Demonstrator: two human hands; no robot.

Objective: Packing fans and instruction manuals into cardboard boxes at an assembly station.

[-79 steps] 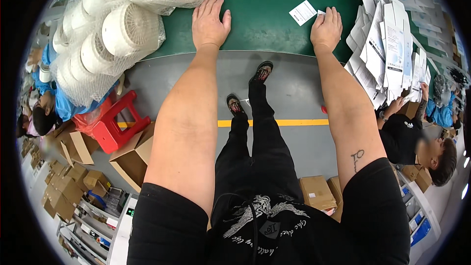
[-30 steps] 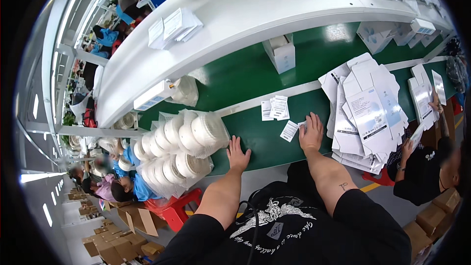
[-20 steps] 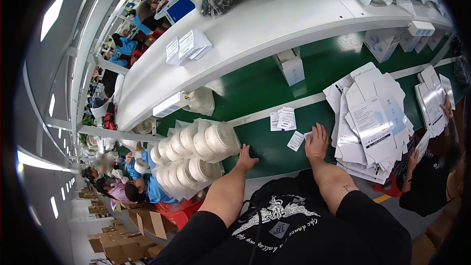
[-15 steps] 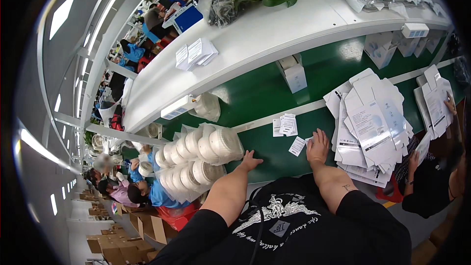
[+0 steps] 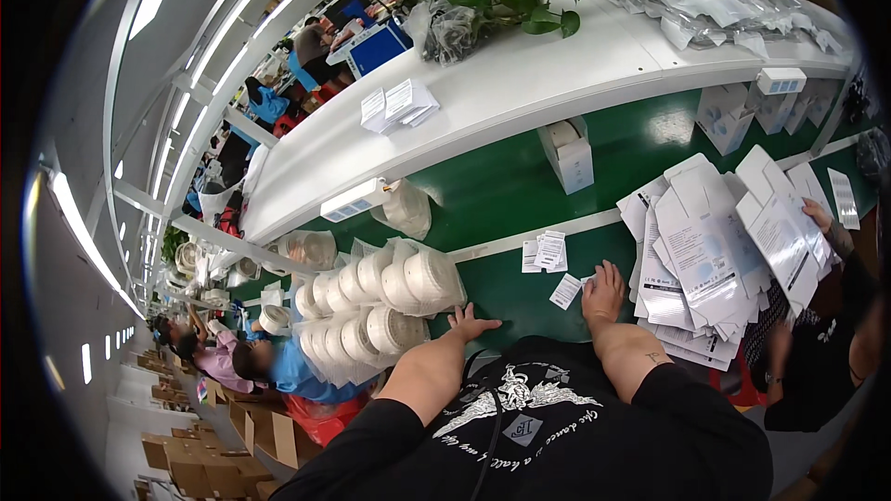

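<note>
Left hand (image 5: 471,323) and right hand (image 5: 603,292) lie flat, grip open, on the green table (image 5: 501,288).

factory packing line | green conveyor belt (image 5: 520,195) | flat cartons (image 5: 715,250) | workers seated alongside

shirt: black, short sleeves | chest: white winged print with script | right forearm: small tattoo

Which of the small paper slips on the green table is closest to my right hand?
The single slip lying just left of your right hand. The other slips sit as a pair farther up the table.
</note>
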